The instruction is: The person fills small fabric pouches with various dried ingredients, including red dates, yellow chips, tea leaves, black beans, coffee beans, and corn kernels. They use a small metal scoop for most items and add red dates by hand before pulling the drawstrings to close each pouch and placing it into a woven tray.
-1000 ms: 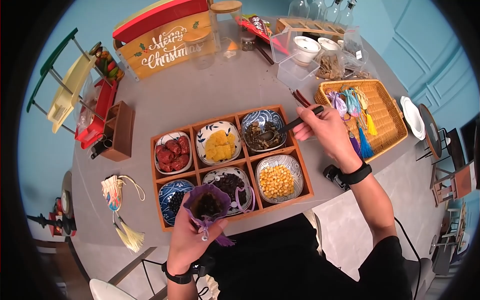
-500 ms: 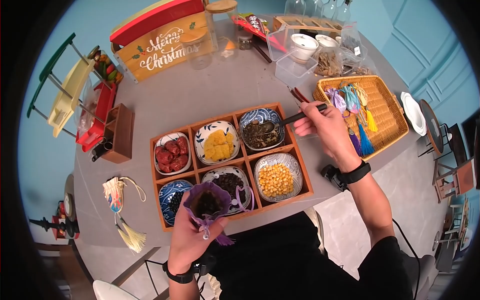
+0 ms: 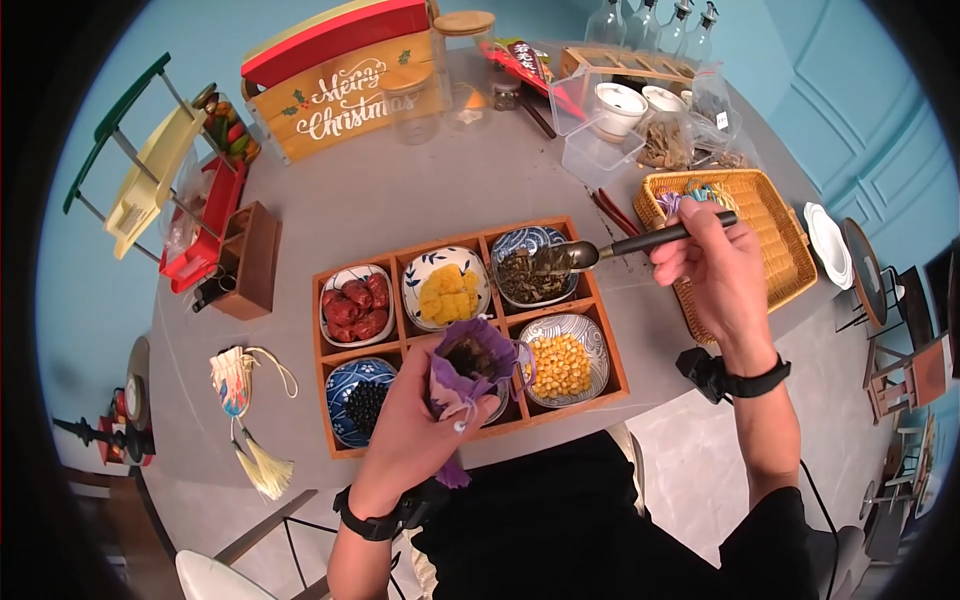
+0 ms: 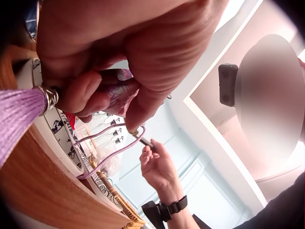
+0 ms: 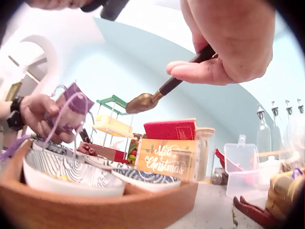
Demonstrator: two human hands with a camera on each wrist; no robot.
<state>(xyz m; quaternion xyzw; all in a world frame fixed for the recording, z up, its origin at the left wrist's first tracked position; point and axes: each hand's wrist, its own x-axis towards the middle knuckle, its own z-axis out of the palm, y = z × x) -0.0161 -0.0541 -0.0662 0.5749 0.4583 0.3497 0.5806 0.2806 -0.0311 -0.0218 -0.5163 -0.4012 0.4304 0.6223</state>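
Observation:
My left hand point(image 3: 415, 425) holds a small purple pouch point(image 3: 470, 362) upright with its mouth open and dark contents inside, above the front middle dish of a divided wooden tray point(image 3: 322, 400). A purple tassel point(image 4: 19, 119) hangs below that hand. My right hand point(image 3: 722, 265) grips the dark handle of a spoon point(image 3: 570, 257), raised over the back right dish of dried leaves point(image 3: 530, 285). In the right wrist view the spoon's bowl point(image 5: 142, 103) is in the air; its load cannot be told. Other dishes hold red dates point(image 3: 357, 310), yellow pieces point(image 3: 447, 297), black beans point(image 3: 368, 405) and corn point(image 3: 558, 366).
Right of the tray stands a wicker basket point(image 3: 785, 235) with tasselled pouches. Another tasselled pouch point(image 3: 232, 385) lies at the left. A wooden caddy point(image 3: 252, 260), a Christmas box point(image 3: 350, 95), glass jars, clear containers point(image 3: 600, 155) and bottles stand farther back.
The right hand has lifted the spoon out of the leaves and moved right, towards the basket. The left hand has shifted the pouch right and up, over the middle dish.

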